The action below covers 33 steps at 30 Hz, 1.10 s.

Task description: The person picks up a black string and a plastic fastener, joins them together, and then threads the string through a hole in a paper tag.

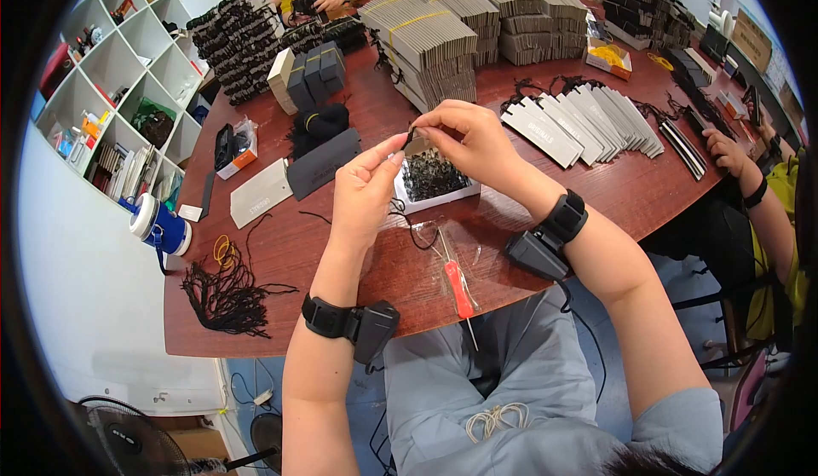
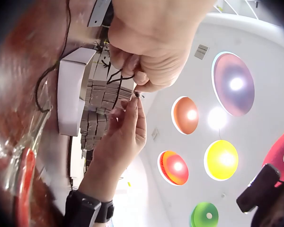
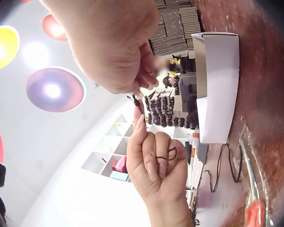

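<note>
My left hand [image 1: 362, 182] and right hand [image 1: 469, 139] meet fingertip to fingertip over a white box [image 1: 443, 201] filled with small black pieces. Between them is a thin black cord [image 2: 117, 90]. Thumb and forefinger of the left hand pinch it, and a loop of it runs across that hand's curled fingers in the right wrist view. At the cord's end, a small dark knot-like bit [image 3: 136, 101] is pinched by the right fingertips. Loose cord trails down to the table beside the box. A red-handled tool [image 1: 457, 288] with a thin metal shaft lies just in front.
Banded stacks of grey cards [image 1: 426, 28] stand behind the box. Fanned grey tags [image 1: 545, 131] lie to the right. Leftward are a bundle of black cords [image 1: 226, 297], a blue-and-white jug [image 1: 162, 225] and flat cards [image 1: 261, 193]. Other people sit across and at right.
</note>
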Each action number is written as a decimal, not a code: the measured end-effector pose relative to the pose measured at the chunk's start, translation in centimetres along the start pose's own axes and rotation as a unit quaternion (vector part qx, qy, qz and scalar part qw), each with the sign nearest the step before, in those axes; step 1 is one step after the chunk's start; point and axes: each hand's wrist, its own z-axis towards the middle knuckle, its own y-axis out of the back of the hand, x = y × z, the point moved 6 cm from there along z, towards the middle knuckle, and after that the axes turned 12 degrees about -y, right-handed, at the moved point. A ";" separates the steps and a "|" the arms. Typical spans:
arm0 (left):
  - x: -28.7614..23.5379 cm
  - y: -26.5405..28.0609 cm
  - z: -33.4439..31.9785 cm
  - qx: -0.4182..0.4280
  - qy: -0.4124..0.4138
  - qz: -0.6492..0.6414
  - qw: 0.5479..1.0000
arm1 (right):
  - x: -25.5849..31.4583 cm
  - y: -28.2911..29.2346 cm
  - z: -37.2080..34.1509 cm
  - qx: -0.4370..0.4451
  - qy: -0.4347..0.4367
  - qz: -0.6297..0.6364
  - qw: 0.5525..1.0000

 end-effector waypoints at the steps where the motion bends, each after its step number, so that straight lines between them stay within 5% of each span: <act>1: 0.1 -0.1 0.0 0.008 0.013 -0.021 1.000 | 0.0 0.0 0.0 -0.001 0.000 -0.005 1.000; 5: 0.4 -0.1 0.1 0.007 0.029 -0.059 0.998 | 0.2 0.2 0.0 -0.006 0.012 -0.008 1.000; 10: 1.1 0.7 0.2 -0.026 0.036 0.010 0.999 | -1.1 -1.0 0.2 0.123 -0.117 0.162 0.972; 14: 0.5 0.2 0.2 -0.033 0.007 0.009 0.999 | 0.3 -1.7 -0.4 0.216 -0.038 0.114 0.969; 21: 0.4 -0.6 -0.2 0.132 0.024 0.067 0.989 | 0.0 -1.6 -0.4 0.225 0.034 0.074 0.971; 33: 0.4 -0.4 -0.9 0.170 0.129 -0.005 0.977 | -1.7 -1.3 -0.1 0.285 -0.108 0.201 0.931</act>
